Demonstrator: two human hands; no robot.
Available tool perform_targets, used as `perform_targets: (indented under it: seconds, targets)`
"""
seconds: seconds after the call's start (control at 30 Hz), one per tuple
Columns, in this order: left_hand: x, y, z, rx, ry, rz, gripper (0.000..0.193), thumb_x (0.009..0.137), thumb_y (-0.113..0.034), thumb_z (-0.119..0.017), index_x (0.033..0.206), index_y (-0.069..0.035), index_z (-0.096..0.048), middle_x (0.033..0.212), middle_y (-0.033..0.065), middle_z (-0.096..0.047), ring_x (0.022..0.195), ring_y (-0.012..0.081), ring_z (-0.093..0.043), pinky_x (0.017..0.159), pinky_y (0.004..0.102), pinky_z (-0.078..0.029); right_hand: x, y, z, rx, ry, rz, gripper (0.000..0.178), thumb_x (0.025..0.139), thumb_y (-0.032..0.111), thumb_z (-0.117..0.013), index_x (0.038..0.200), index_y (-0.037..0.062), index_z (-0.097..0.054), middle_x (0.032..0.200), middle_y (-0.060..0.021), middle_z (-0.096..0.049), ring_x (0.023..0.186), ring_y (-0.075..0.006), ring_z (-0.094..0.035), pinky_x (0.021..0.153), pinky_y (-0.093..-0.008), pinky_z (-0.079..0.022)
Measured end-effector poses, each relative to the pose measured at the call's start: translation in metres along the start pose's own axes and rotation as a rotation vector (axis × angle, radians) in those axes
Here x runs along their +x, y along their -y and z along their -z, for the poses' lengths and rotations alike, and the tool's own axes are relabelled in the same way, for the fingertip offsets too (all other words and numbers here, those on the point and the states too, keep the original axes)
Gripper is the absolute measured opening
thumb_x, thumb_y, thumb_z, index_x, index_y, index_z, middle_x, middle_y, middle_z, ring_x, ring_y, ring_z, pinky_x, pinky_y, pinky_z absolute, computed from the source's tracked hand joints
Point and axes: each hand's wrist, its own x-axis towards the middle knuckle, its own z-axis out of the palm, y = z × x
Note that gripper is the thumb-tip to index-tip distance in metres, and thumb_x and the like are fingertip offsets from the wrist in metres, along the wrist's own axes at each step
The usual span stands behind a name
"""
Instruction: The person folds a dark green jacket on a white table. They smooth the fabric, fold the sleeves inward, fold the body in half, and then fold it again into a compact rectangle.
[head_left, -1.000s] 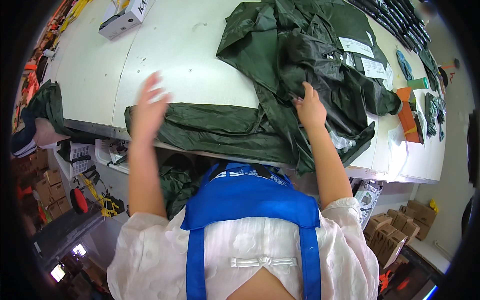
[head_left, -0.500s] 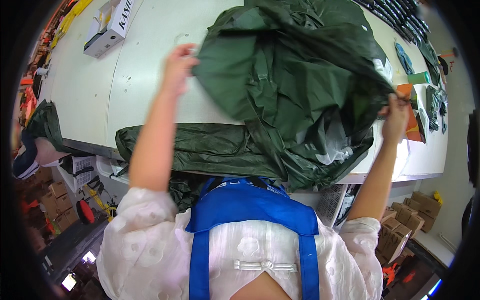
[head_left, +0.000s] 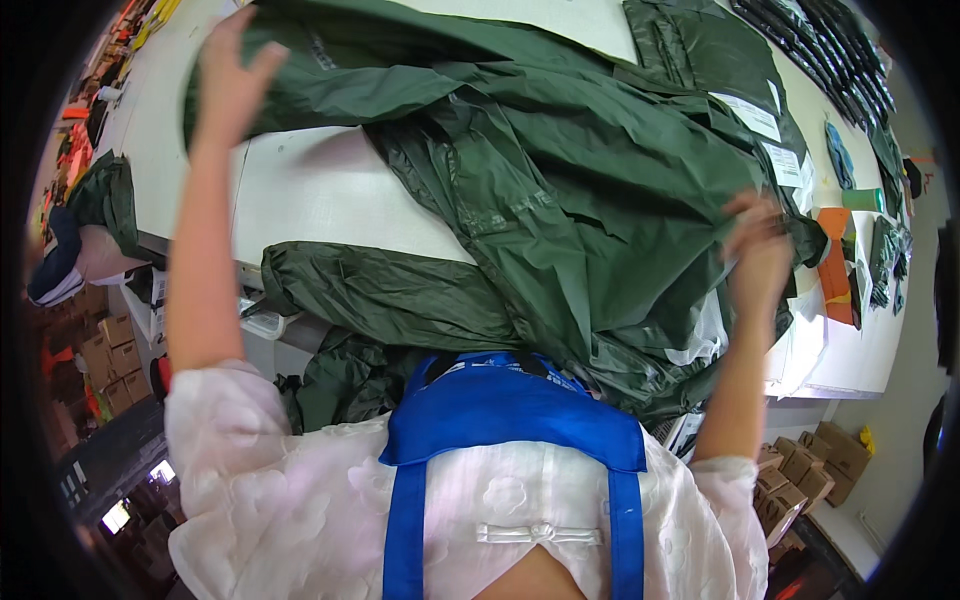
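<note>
A dark green rain jacket point(head_left: 620, 190) with taped seams lies spread across the white table before me. One sleeve point(head_left: 370, 95) stretches out to the far left, and my left hand point(head_left: 232, 80) is at its end, thumb and fingers apart. The other sleeve point(head_left: 390, 295) lies along the near table edge. Over the jacket's right side is my right hand point(head_left: 758, 245), blurred, its fingers loosely spread and apart from one another. Part of the jacket hangs over the near edge against my blue apron point(head_left: 510, 420).
Folded green garments in clear bags point(head_left: 690, 45) with white labels lie at the back right, by a row of dark packets point(head_left: 815, 60). A green tape roll point(head_left: 862, 200) and an orange piece point(head_left: 835, 265) are on the right. Cardboard boxes point(head_left: 800, 475) stand below.
My left hand has moved far left and the sleeve now stretches that way. The bunched jacket has spread flatter. My right hand has let go of the jacket's edge and moved slightly inward.
</note>
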Motion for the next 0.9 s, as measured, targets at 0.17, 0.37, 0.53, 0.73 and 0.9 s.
perform_targets:
  seconds: [0.17, 0.37, 0.53, 0.73, 0.9]
  targets:
    - [-0.174, -0.039, -0.128, -0.296, 0.195, 0.849, 0.093, 0.071, -0.024, -0.081, 0.141, 0.001, -0.026, 0.13, 0.0237, -0.04, 0.123, 0.0361, -0.04, 0.104, 0.0457, -0.036, -0.148, -0.053, -0.092, -0.267, 0.55, 0.167, 0.02, 0.072, 0.015, -0.074, 0.089, 0.0081, -0.067, 0.088, -0.0096, -0.065, 0.075, -0.0231, -0.066, 0.061, -0.0316, -0.052]
    - [-0.177, -0.065, -0.18, -1.028, 0.249, 1.469, 0.033, 0.079, -0.013, -0.072, 0.105, -0.005, -0.052, 0.083, 0.0053, -0.056, 0.066, 0.0143, -0.055, 0.052, 0.0272, -0.047, -0.196, -0.078, -0.095, -0.569, 0.289, 0.283, 0.032, 0.07, 0.02, -0.075, 0.098, 0.0079, -0.064, 0.094, -0.0075, -0.066, 0.073, -0.0251, -0.066, 0.063, -0.0328, -0.053]
    - [-0.173, -0.047, -0.146, -1.339, 0.106, 1.288, 0.028, 0.076, -0.004, -0.062, 0.102, -0.007, -0.052, 0.078, 0.0032, -0.056, 0.066, 0.0143, -0.054, 0.058, 0.0295, -0.047, -0.188, -0.08, -0.073, -0.313, 0.353, 0.247, 0.025, 0.071, -0.003, -0.059, 0.095, 0.0024, -0.064, 0.102, -0.0102, -0.065, 0.09, -0.0305, -0.064, 0.075, -0.0348, -0.052]
    - [-0.159, -0.122, 0.056, -1.279, -0.358, 0.499, 0.081, 0.067, -0.003, -0.055, 0.142, 0.004, -0.027, 0.136, 0.021, -0.044, 0.125, 0.0327, -0.047, 0.106, 0.0453, -0.038, -0.184, -0.006, 0.024, -0.044, 0.381, 0.061, 0.021, 0.062, -0.012, -0.054, 0.08, -0.0043, -0.062, 0.065, -0.0085, -0.053, 0.056, -0.0168, -0.048, 0.052, -0.0272, -0.036]
    - [-0.012, -0.152, 0.037, -1.037, 0.009, 0.029, 0.048, 0.09, -0.019, -0.056, 0.132, 0.0, -0.044, 0.122, 0.0147, -0.057, 0.114, 0.0239, -0.055, 0.1, 0.0383, -0.042, -0.12, -0.056, 0.084, 0.199, 0.038, -0.087, 0.007, 0.086, 0.008, -0.056, 0.079, 0.0074, -0.057, 0.068, 0.0061, -0.045, 0.054, -0.0035, -0.038, 0.048, -0.0203, -0.028]
